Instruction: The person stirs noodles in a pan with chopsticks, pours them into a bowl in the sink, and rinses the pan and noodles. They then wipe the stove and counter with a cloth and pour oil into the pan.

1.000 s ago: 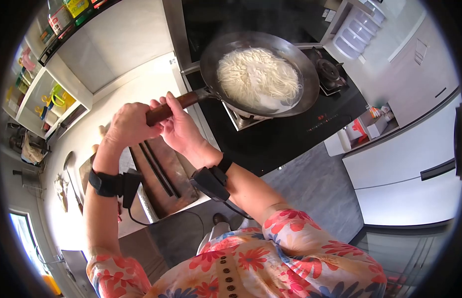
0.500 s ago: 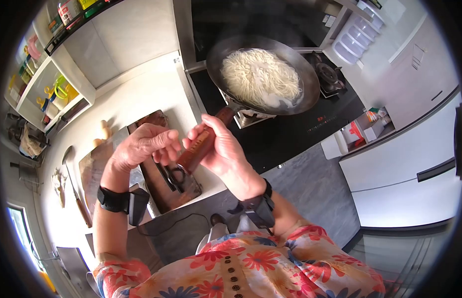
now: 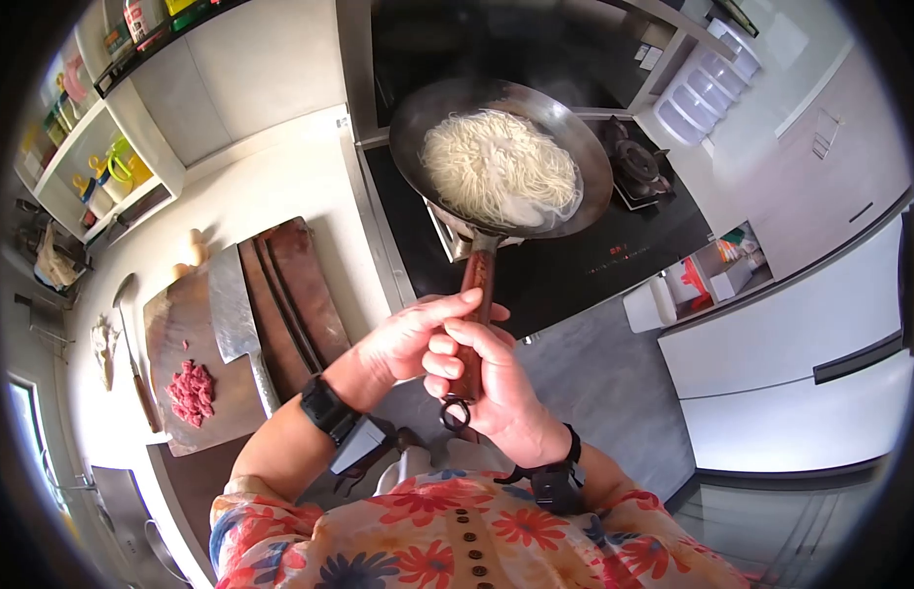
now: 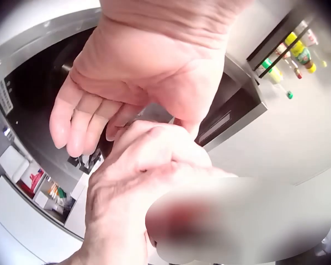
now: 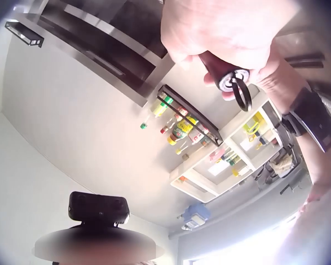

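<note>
A dark wok of pale noodles in cloudy liquid sits over the left side of the stove, its wooden handle pointing back toward the person. My right hand grips the handle near its ringed end, fingers curled round it. Just ahead of it, my left hand holds the handle with the thumb across the top and fingertips emerging on the far side. In the left wrist view, the left fingers are fairly straight and the right hand overlaps the handle.
Left on the counter, a cutting board carries chopped red meat and a cleaver. Dark chopsticks lie on a brown board. Eggs and a ladle are nearby. A second burner is right of the wok.
The wok's handle has swung from pointing left to pointing toward the person. My left hand came off the handle, then returned to it ahead of the right hand. Meat and cleaver are now uncovered.
</note>
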Tool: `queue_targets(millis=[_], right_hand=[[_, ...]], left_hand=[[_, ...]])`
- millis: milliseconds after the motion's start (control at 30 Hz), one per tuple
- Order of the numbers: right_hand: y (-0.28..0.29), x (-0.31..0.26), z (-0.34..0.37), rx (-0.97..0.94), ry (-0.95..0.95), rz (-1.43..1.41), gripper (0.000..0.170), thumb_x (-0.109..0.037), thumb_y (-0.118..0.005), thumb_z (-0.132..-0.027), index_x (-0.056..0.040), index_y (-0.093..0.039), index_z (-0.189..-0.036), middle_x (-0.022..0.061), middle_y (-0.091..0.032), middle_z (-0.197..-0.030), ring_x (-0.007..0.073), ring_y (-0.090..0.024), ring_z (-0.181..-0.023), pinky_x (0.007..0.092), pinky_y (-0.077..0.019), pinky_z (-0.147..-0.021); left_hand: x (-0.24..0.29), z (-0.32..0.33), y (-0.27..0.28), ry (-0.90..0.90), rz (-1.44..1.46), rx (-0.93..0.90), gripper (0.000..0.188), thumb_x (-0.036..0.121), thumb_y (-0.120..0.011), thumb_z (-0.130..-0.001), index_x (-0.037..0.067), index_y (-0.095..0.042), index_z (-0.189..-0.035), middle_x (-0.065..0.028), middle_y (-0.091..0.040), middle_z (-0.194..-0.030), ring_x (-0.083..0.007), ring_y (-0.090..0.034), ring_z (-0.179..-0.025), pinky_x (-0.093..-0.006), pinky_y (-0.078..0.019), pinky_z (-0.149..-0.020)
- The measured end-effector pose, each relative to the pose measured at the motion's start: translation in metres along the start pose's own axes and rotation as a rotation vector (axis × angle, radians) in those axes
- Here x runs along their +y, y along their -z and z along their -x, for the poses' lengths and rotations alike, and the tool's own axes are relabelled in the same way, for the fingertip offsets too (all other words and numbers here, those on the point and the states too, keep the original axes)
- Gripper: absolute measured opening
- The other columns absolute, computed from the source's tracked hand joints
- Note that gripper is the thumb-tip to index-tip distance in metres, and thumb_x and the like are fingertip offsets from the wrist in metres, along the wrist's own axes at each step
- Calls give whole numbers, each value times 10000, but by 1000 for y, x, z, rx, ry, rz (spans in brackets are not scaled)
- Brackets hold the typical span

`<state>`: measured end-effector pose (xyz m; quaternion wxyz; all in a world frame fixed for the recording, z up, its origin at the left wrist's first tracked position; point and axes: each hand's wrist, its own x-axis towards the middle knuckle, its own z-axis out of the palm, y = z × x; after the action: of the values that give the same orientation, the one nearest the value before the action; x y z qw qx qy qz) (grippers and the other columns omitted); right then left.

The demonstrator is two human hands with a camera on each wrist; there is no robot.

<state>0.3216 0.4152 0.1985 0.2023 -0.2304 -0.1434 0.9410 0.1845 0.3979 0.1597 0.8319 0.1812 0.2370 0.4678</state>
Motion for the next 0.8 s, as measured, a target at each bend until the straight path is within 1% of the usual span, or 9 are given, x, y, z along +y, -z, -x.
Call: queue_targets(millis=[67, 100, 133, 200, 233, 267, 367, 500, 800], right_hand=[[5, -10, 10, 46, -8, 67, 190, -218, -546, -870, -101, -491, -731, -26, -469, -661, 85, -475, -544, 262, -422, -479], [8, -16, 15, 97, -12, 141, 212, -220, -539, -868, -110, -474, -700, -33, -454, -643, 76, -460, -521, 253, -409, -459], [14, -24, 19, 108, -37, 177, 235, -223, -533, -865, -110, -464, -671, -38, -430, -603, 71, -439, -491, 239, -395, -440], [20, -41, 30, 133, -75, 223, 247, -217, -540, -859, -107, -460, -652, -42, -410, -566, 67, -432, -473, 232, -387, -426], [17, -48, 37, 168, -73, 252, 244, -207, -538, -855, -106, -455, -649, -45, -401, -552, 63, -428, -465, 227, -384, -414], [27, -55, 39, 151, -96, 261, 240, -194, -539, -850, -104, -451, -646, -45, -406, -555, 63, -426, -455, 232, -384, -399], [44, -78, 57, 85, -156, 300, 223, -163, -534, -842, -94, -454, -646, -32, -418, -560, 70, -435, -443, 244, -394, -381], [60, -96, 68, 114, -177, 322, 195, -148, -542, -822, -75, -465, -658, -10, -442, -573, 84, -458, -454, 261, -406, -370], [80, -113, 74, 17, -198, 366, 173, -126, -565, -796, -58, -482, -660, 13, -465, -582, 97, -477, -462, 274, -429, -371]], left_hand=[[-6, -14, -30, -31, 113, 143, 482, 379, -587, -865, -25, -523, -1120, -195, -631, -983, -191, -635, -720, -229, -509, -509], [-16, -29, -20, -46, 173, 77, 452, 367, -605, -856, -15, -534, -1088, -205, -633, -971, -226, -645, -766, -269, -524, -520], [-23, -41, -19, -58, 193, 44, 438, 352, -610, -855, -11, -535, -1088, -206, -636, -954, -221, -643, -746, -283, -529, -517], [-31, -57, -23, -74, 188, -14, 385, 318, -550, -889, -6, -523, -1096, -258, -594, -1032, -372, -599, -942, -423, -520, -773], [-35, -64, -30, -113, 207, 54, 283, 237, -588, -870, 4, -550, -1028, -238, -625, -942, -374, -610, -919, -425, -524, -764], [-37, -69, -36, -100, 216, 44, 189, 153, -606, -842, 12, -552, -955, -219, -639, -888, -371, -617, -910, -428, -525, -763], [-49, -86, -59, -203, 214, 70, 114, 58, -596, -800, 21, -524, -879, -214, -639, -869, -354, -628, -877, -425, -530, -749], [-62, -109, -63, -272, 214, 23, 149, 30, -611, -781, 22, -522, -901, -186, -646, -856, -320, -637, -860, -401, -528, -756], [-78, -128, -67, -376, 160, 26, 144, 22, -603, -789, 29, -526, -910, -142, -649, -835, -289, -636, -863, -400, -514, -787]])
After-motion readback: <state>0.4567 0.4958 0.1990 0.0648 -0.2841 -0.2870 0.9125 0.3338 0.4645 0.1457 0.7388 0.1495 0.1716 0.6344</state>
